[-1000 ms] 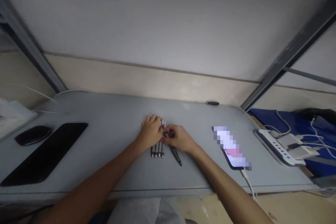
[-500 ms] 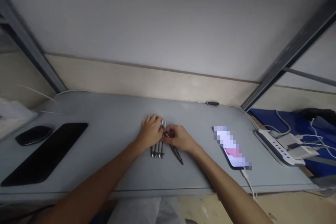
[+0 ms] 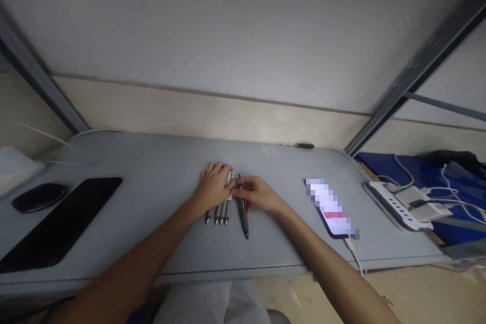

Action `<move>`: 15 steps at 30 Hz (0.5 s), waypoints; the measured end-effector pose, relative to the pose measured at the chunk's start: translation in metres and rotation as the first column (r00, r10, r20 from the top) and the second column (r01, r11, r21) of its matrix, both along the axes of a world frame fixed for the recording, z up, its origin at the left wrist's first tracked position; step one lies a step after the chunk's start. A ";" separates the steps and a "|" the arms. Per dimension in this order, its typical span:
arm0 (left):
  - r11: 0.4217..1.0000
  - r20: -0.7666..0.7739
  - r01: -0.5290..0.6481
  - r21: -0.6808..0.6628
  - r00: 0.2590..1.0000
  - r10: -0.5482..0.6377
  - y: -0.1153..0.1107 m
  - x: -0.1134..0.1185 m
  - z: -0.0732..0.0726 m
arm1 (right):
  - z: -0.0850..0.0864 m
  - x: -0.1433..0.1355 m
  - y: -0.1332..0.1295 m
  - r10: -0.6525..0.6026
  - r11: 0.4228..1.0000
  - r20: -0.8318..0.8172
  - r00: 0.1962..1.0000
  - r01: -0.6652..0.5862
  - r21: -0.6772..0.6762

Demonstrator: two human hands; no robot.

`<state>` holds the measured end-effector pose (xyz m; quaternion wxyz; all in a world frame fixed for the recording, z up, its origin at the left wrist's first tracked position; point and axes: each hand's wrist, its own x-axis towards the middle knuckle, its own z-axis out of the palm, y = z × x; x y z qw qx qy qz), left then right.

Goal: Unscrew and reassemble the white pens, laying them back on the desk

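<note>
Several grey pens (image 3: 221, 212) with silver tips lie side by side on the desk, tips toward me; one sits slightly apart on the left. My left hand (image 3: 214, 185) is over their upper parts, its index finger and thumb closed about the row, hiding much of it. Just to the right, my right hand (image 3: 255, 194) pinches another grey pen (image 3: 244, 217) near its upper half between thumb and fingers. This pen's dark tip points toward me, nearly parallel to the row and a little apart from it.
The grey desk (image 3: 152, 243) holds a black mat (image 3: 68, 223) and a dark oval object (image 3: 40, 197) on the left. A phone (image 3: 330, 207) with a white cable, a power strip (image 3: 398, 207) with chargers and a screwdriver (image 3: 305, 146) are on the right and back.
The pen in my right hand has swung from slanting right to nearly in line with the row. The leftmost pen in the row now sits apart from the others. The view has shifted slightly.
</note>
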<state>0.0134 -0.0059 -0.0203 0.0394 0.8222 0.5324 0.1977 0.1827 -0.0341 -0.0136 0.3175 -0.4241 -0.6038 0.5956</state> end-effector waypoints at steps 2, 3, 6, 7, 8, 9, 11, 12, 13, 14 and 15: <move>1.000 -0.013 0.012 -0.011 1.000 -0.012 0.001 -0.001 0.001 | 0.002 0.001 0.001 -0.026 0.999 -0.009 1.000 0.025 -0.030; 1.000 -0.012 0.018 -0.014 1.000 -0.018 0.002 -0.002 0.002 | 0.003 0.002 0.001 -0.051 0.998 -0.019 0.999 0.050 -0.040; 1.000 0.013 0.023 -0.008 1.000 -0.023 0.005 -0.005 0.003 | 0.008 0.008 0.001 -0.146 0.989 -0.088 0.985 0.142 -0.047; 1.000 0.011 0.023 -0.006 1.000 -0.023 0.006 -0.007 0.003 | 0.010 0.010 0.002 -0.179 0.983 -0.113 0.977 0.174 -0.051; 1.000 0.002 0.025 -0.007 1.000 -0.025 0.007 -0.008 0.004 | 0.013 0.013 0.002 -0.211 0.977 -0.135 0.968 0.205 -0.055; 1.000 -0.013 0.027 -0.009 1.000 -0.027 0.007 -0.010 0.004 | 0.015 0.017 0.002 -0.241 0.970 -0.153 0.958 0.235 -0.060; 0.999 -0.043 0.034 -0.011 0.998 -0.034 0.009 -0.014 0.005 | 0.018 0.025 0.003 -0.288 0.957 -0.186 0.939 0.280 -0.068; 0.999 -0.050 0.037 -0.009 0.998 -0.037 0.009 -0.016 0.005 | 0.019 0.030 0.004 -0.311 0.951 -0.204 0.928 0.302 -0.075; 0.999 -0.051 0.041 -0.006 0.998 -0.041 0.009 -0.017 0.005 | 0.019 0.034 0.005 -0.328 0.945 -0.221 0.918 0.318 -0.084; 0.999 -0.052 0.044 -0.002 0.998 -0.044 0.010 -0.019 0.005 | 0.019 0.039 0.007 -0.344 0.939 -0.238 0.908 0.330 -0.098; 0.999 -0.054 0.045 0.002 0.998 -0.045 0.010 -0.019 0.005 | 0.018 0.043 0.008 -0.353 0.936 -0.257 0.900 0.335 -0.111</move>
